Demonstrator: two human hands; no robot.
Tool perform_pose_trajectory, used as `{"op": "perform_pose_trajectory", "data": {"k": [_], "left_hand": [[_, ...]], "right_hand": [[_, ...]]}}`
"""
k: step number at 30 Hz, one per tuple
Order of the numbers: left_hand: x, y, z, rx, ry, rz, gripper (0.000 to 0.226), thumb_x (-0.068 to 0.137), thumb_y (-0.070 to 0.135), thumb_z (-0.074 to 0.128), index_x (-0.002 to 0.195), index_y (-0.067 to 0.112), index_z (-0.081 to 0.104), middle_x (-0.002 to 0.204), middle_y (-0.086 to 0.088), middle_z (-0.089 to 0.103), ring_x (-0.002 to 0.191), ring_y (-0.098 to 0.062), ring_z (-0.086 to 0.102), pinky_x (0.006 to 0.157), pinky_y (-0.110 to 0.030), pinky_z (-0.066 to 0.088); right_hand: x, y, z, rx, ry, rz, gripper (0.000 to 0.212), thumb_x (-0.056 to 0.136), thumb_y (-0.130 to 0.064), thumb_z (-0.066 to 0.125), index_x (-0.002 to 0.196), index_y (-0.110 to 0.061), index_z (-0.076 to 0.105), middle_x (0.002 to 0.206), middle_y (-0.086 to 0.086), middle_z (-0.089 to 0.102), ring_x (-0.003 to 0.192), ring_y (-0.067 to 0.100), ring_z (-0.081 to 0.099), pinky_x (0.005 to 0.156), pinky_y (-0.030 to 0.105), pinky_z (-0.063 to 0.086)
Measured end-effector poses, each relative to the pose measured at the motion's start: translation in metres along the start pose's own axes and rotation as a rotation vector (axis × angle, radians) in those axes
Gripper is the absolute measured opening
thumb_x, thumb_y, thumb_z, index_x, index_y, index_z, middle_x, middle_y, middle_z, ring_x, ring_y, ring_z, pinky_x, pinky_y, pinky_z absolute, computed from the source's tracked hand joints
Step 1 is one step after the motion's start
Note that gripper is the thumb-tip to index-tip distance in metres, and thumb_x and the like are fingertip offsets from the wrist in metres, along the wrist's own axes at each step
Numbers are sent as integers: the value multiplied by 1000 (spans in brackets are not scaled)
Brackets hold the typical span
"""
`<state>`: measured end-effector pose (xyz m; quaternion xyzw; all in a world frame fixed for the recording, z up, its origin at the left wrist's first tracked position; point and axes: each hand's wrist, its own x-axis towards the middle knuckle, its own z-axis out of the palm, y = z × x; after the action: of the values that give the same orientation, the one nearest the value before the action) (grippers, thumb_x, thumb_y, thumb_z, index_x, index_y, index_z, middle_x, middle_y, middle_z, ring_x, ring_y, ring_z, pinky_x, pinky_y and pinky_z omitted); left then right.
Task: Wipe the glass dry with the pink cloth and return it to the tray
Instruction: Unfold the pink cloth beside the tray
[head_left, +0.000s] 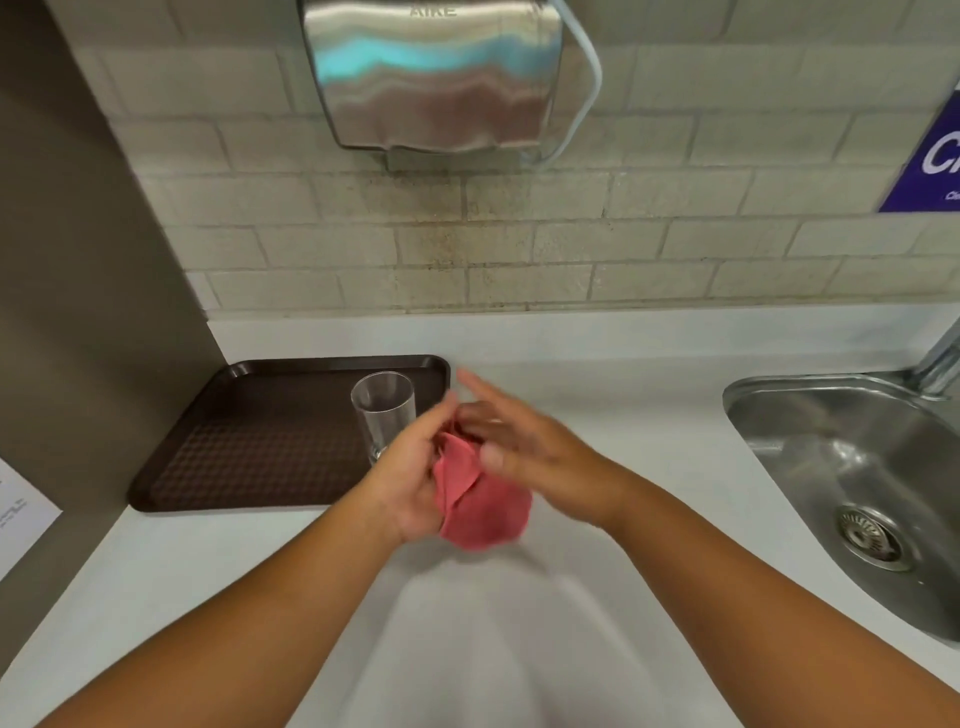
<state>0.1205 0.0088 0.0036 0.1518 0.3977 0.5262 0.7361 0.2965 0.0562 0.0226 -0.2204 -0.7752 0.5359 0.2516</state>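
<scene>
Two hands (410, 467) (524, 441) — one pink cloth (478, 504) between; one glass (383, 413) upright on tray (234, 447).

1. A pale brick-tiled wall (519, 249) rises beyond the hands.
2. A steel hand dryer (434, 78) hangs high above them.
3. The white counter (597, 395) lies beneath.
4. A steel sink (852, 478) sits to their right.
</scene>
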Motion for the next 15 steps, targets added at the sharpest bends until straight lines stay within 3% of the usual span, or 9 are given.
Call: {"op": "perform_pose_trajectory", "data": {"k": [2,3,4,6,9,12,15], "left_hand": [[-1,-2,0,73,-1,44,40,97,29,66,124,4,82,129,-28,77,110,-44,80,90,-53,66],[0,-3,-1,87,-2,68,40,93,19,65,125,1,80,130,-31,76,109,-46,79,89,-55,67],[0,-2,0,101,-12,94,44,90,12,65,130,-2,76,132,-33,74,109,-46,79,91,-56,67],[0,3,4,158,-18,147,46,88,3,63,132,-3,72,127,-31,77,106,-39,80,92,-52,67],[0,13,12,368,103,216,34,97,-9,56,122,4,75,104,-18,80,88,-28,77,81,-40,65],[-3,14,16,705,238,322,25,100,-7,62,113,9,77,104,-13,77,97,-26,71,86,-37,57],[-1,6,12,927,304,386,17,99,-1,68,104,11,78,95,-7,77,89,-20,72,70,-28,60]], "right_hand": [[4,4,-10,48,345,30,52,96,-32,70,145,-41,55,133,-1,63,121,9,65,107,39,53],[7,6,-15,-51,456,80,49,97,-28,73,142,-39,57,132,0,60,118,8,62,106,41,53],[8,10,-21,-104,464,151,52,97,-26,74,145,-36,57,136,0,57,123,9,58,107,40,52],[10,16,-33,-2,349,304,52,99,-26,74,148,-30,57,136,1,60,124,15,60,100,32,52],[8,17,-52,207,223,338,24,99,-12,71,124,-14,72,102,5,74,86,18,69,77,32,54],[3,14,-65,61,155,285,19,94,-5,76,111,-12,78,98,2,79,88,13,74,79,29,59],[-3,13,-72,-57,106,293,24,91,-8,79,111,-22,80,93,-5,76,83,9,71,75,25,54]]}}
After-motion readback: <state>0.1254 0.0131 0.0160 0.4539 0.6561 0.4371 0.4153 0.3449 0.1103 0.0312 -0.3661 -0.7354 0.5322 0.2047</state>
